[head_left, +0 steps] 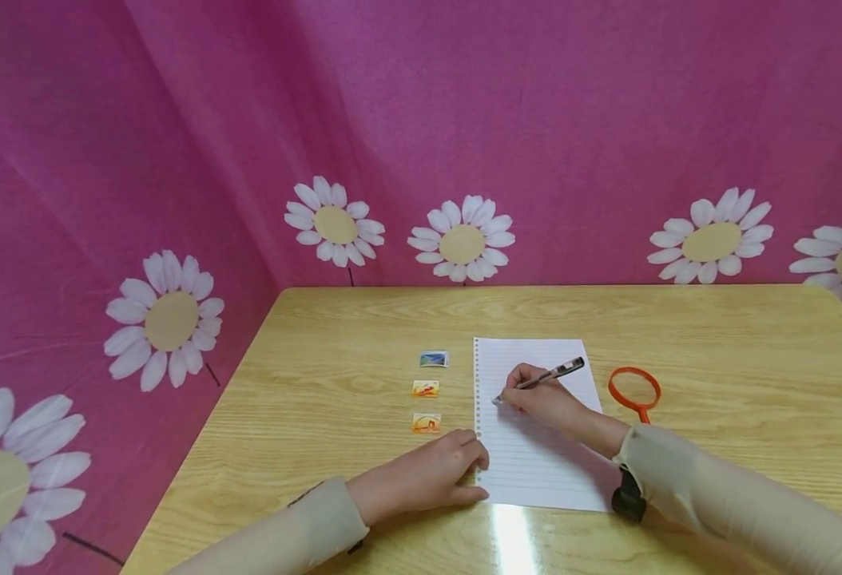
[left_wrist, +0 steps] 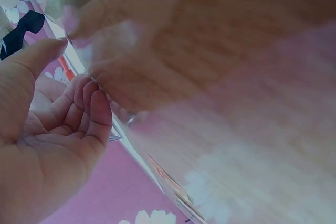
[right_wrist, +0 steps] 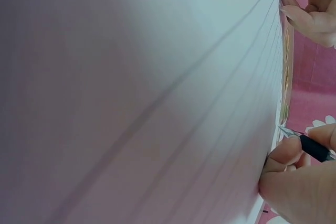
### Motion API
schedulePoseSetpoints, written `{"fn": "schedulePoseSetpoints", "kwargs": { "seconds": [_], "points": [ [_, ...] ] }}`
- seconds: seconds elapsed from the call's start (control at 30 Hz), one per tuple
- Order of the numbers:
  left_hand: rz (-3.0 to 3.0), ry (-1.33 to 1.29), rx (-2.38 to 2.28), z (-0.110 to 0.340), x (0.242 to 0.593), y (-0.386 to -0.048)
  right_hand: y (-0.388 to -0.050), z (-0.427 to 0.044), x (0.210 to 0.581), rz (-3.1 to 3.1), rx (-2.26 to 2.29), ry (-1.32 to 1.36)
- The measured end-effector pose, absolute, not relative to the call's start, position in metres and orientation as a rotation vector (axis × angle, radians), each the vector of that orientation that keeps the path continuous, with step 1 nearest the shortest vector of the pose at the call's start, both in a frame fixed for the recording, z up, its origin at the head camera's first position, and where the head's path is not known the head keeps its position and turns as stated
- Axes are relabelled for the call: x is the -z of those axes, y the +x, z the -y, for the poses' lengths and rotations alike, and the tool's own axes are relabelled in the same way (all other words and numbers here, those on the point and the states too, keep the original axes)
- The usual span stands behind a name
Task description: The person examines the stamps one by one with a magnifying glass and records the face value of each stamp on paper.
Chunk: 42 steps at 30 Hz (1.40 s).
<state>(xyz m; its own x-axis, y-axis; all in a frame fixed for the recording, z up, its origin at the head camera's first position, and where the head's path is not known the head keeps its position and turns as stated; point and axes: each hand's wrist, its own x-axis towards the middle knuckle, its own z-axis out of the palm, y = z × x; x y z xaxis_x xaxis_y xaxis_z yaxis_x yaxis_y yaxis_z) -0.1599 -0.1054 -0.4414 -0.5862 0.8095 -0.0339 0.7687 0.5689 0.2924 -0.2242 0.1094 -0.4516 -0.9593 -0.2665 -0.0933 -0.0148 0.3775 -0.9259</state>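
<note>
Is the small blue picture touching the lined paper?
Apart. The head view shows a strip of table between the small blue picture and the lined paper.

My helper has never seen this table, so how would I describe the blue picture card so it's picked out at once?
On the wooden table, find the white lined sheet. Just to its left in the head view, three small picture cards form a column. The blue card is at the far end; the two nearer cards are yellow-orange.
</note>
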Motion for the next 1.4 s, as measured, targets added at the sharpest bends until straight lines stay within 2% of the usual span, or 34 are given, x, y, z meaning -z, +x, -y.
{"fn": "schedulePoseSetpoints", "kwargs": {
  "seconds": [0.67,1.1,1.4],
  "points": [
    [-2.633,1.291,-0.364,0.1043,0.4378,-0.1607,-0.2255,-0.1092,0.4488,-2.428,1.604,-0.268],
    [-2.625,1.303,-0.371,0.1049,0.4439,-0.1592,-0.2245,-0.1122,0.4548,-2.442,1.615,-0.153],
    [-2.631,1.282,-0.379,0.1055,0.4402,-0.1592,-0.2260,-0.1113,0.4535,-2.461,1.597,-0.202]
  ]
}}
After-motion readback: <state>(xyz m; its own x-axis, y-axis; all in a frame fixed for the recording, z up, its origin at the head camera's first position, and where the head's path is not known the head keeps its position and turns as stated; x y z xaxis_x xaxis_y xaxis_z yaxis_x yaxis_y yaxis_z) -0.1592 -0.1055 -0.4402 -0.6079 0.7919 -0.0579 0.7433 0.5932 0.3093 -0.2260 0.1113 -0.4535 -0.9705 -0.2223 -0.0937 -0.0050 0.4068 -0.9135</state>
